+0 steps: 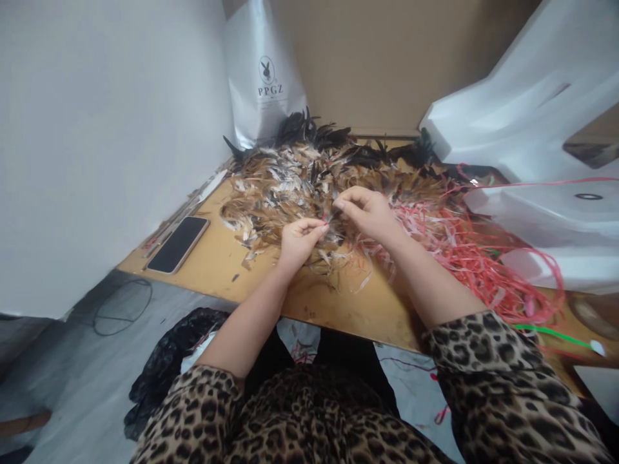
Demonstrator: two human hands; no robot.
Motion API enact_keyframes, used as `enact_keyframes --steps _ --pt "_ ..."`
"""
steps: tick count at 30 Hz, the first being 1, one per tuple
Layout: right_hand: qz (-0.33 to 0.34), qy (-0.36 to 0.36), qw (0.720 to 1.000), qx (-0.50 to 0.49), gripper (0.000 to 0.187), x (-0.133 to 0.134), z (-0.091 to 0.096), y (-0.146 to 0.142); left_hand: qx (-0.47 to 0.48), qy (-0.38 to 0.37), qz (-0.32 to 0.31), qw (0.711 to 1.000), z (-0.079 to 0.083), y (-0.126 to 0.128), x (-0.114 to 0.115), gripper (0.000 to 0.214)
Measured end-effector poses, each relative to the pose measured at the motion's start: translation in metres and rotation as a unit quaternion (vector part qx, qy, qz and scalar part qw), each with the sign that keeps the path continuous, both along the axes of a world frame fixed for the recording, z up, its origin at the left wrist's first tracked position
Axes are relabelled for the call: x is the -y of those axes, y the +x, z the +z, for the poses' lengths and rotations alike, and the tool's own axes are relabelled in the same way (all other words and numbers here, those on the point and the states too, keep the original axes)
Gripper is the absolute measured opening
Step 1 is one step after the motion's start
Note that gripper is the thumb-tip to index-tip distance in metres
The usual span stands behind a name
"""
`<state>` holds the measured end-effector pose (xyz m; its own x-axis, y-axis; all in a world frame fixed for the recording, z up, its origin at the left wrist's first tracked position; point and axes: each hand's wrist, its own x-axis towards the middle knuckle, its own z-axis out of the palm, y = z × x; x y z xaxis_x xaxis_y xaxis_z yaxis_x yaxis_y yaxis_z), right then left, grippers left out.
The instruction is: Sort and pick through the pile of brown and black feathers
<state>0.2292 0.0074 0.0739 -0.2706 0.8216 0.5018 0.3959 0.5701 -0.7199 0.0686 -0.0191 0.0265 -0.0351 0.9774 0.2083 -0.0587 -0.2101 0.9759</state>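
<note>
Left hand (300,240), right hand (368,211) (fingertips perhaps together) above feathers (285,187).

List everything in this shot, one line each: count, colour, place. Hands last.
loose feather pile: one heap, brown, white and black, middle of the table
thin plastic strip tangle: one heap, pink-red, table's right side
flat rectangular smartphone: one, black, table's left edge
wooden table: one, tan, centre
foil bag with rabbit logo: one, silver, behind the feathers
plastic bags: several, white, right
crumpled plastic bag: one, black, floor, lower left
thin cable loop: one, dark, floor, left
green cord: one, green, table's right end
left hand: one, fingertips pinched, over the feathers' near edge
right hand: one, fingertips pinched, close to the left fingertips
</note>
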Motion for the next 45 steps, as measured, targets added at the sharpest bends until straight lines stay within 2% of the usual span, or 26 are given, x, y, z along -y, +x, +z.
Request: enact_keyframes --steps 3,7,11,14,21,29,33,38,45 --pt "0.007 0.001 1.0 0.017 0.017 0.001 0.004 0.002 -0.017 0.035 0.016 0.999 -0.003 -0.001 -0.001 0.023" --pt "0.05 0.055 0.991 0.115 0.02 0.004 0.004 0.0 -0.052 0.072 0.018 0.996 -0.004 -0.003 0.0 0.019" --pt "0.039 0.095 0.973 0.207 0.022 0.004 0.0 -0.001 -0.085 0.091 0.015 0.992 -0.002 -0.003 0.003 0.015" --pt "0.036 0.102 0.966 0.233 0.019 0.003 -0.002 -0.001 -0.091 0.09 0.013 0.992 -0.001 -0.002 0.003 0.014" --pt "0.043 0.096 0.967 0.231 0.015 0.004 0.002 -0.002 0.019 -0.012 0.006 1.0 0.001 -0.002 -0.002 0.022" --pt "0.12 0.046 0.963 0.236 0.015 0.004 0.002 0.0 0.097 -0.098 -0.033 0.99 -0.003 -0.009 -0.011 0.03" --pt "0.145 0.004 0.97 0.194 0.014 0.003 0.003 0.002 0.099 -0.097 -0.048 0.989 -0.002 -0.008 -0.009 0.03" --pt "0.093 -0.003 0.989 0.116 0.016 0.004 0.001 -0.001 0.074 -0.066 -0.059 0.993 -0.001 -0.006 -0.006 0.027" --pt "0.088 0.009 0.974 0.211 0.025 0.003 -0.003 -0.004 0.03 -0.022 -0.056 0.998 -0.001 -0.005 -0.004 0.021"
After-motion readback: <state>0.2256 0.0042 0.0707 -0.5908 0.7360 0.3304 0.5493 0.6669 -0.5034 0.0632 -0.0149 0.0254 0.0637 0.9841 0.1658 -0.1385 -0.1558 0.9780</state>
